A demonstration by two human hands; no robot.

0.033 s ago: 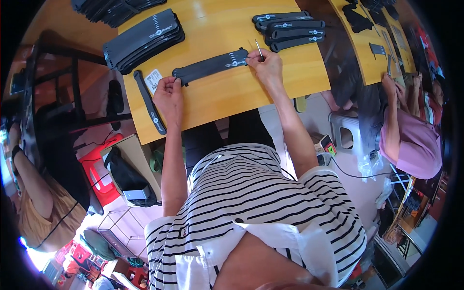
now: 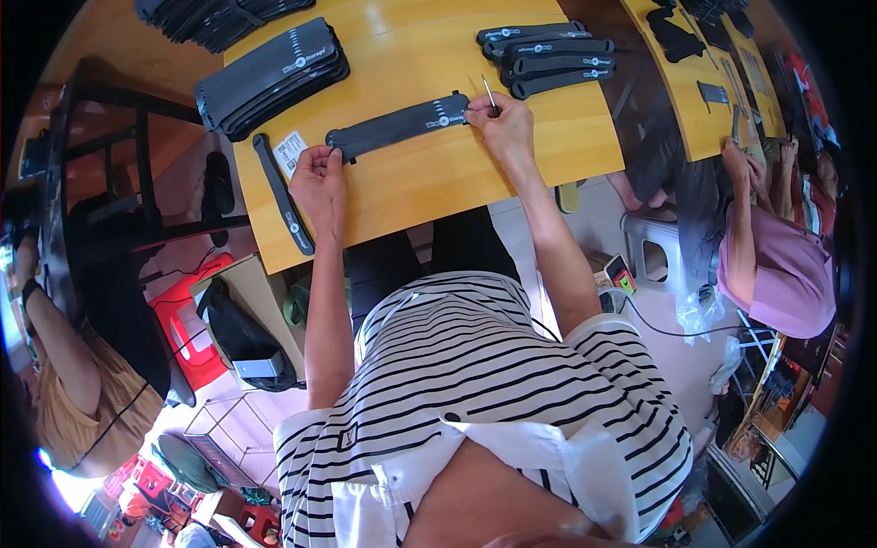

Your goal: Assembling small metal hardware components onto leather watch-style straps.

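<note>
Lower left: black bag (image 2: 237, 327) against cardboard box (image 2: 258, 279), red plastic stool (image 2: 172, 312) beside. Right: grey stool (image 2: 647, 226), clear plastic bag (image 2: 698, 312), 1 pink-shirted person (image 2: 776, 274).

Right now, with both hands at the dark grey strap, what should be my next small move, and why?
Perhaps turn the thin metal-tipped tool toward the right end of the dark grey strap. Your right hand is at that end, but the tool's tip points away from you; your left hand is at the other end, so the strap seems steady enough.
</note>
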